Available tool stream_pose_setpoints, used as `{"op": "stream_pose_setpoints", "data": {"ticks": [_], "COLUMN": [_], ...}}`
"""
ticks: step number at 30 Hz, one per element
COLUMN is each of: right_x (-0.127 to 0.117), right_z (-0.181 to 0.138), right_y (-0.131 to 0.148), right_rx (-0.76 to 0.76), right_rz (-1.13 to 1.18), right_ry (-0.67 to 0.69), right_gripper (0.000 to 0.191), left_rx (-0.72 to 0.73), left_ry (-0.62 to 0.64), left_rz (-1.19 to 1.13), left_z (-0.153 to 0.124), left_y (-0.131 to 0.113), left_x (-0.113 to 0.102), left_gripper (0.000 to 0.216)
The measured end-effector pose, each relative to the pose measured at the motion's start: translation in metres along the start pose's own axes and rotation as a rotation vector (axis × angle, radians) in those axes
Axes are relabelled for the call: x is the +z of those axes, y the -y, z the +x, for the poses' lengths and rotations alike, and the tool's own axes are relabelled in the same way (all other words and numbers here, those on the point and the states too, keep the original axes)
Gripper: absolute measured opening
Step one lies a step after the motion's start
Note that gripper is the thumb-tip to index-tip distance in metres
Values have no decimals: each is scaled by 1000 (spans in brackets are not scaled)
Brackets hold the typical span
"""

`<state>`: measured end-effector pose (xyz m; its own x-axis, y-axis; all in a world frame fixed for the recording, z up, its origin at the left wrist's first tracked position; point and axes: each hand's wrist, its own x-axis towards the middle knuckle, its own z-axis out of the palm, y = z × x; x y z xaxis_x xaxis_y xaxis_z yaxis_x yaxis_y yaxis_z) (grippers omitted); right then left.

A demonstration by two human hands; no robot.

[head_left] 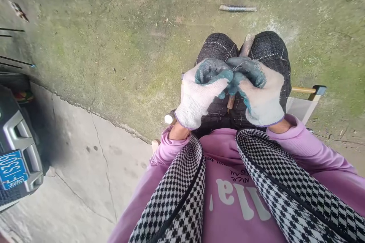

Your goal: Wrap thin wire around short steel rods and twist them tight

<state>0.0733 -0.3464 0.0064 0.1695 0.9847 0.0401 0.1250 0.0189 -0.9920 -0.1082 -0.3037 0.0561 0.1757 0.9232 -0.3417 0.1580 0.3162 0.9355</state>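
Observation:
My left hand (201,93) and my right hand (261,91) wear white knit gloves with grey-green coated palms and fingers. They meet over my lap, fingers curled and tips pinched close together. A thin wire-like strand (241,64) shows between the fingertips, looping toward the right hand. Beneath both hands a short wooden stick (247,44) lies lengthwise between my knees. Its far end sticks out beyond the fingers, and its near, narrower end shows below them. The fingers hide the stick's middle, so I cannot tell how firmly either hand touches it.
Another short stick (238,8), wound with a dark strand, lies on the mossy ground ahead. I sit on a folding chair, its frame (319,90) showing at right. A vehicle with a blue plate (13,169) stands at left. Thin dark rods (17,62) lie near it.

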Motion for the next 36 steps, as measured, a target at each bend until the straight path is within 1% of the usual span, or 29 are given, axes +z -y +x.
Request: {"op": "stream_pose_setpoints", "data": {"ticks": [2,5,9,13,15,17,19,22,24,26,28,30,33,35,36], "right_x": [6,7,-3,-15,-18,-19,-18,-19,-23,-29,-32,-34,-31,-27,-24], "right_z": [-3,-5,-1,5,6,6,6,10,14,17,20,22,21,18,15], "right_y": [2,9,20,25,24,23,22,22,25,28,31,32,30,27,25], "right_rx": [-23,-13,13,-120,-152,-115,-52,-38,-61,-79,-114,-149,-166,-167,-167], "right_rz": [6,-28,-74,-35,-44,-18,66,171,133,54,10,-1,-13,-25,-34], "right_ry": [-80,-102,-48,-15,2,2,11,22,49,101,122,116,81,34,8], "right_gripper": [24,22,17,18,22,28,32,28,25,22,20,18,14,13,12], "left_rx": [-29,-20,-32,-129,-166,-193,-208,-194,-196,-227,-278,-333,-393,-390,-352], "left_ry": [13,29,66,117,151,178,196,168,163,195,236,260,257,233,212], "left_rz": [45,42,1,21,30,15,-3,36,59,37,-9,-65,-124,-104,-78], "left_z": [-1,0,5,15,20,24,25,25,26,26,26,26,25,22,20], "left_y": [-1,-4,-3,10,15,17,17,17,19,23,25,24,19,15,13], "left_x": [0,1,-2,-6,-6,-5,-4,-4,-3,-3,-3,-2,0,3,5], "left_gripper": [36,31,37,41,43,47,52,56,56,56,54,48,33,19,14]}}
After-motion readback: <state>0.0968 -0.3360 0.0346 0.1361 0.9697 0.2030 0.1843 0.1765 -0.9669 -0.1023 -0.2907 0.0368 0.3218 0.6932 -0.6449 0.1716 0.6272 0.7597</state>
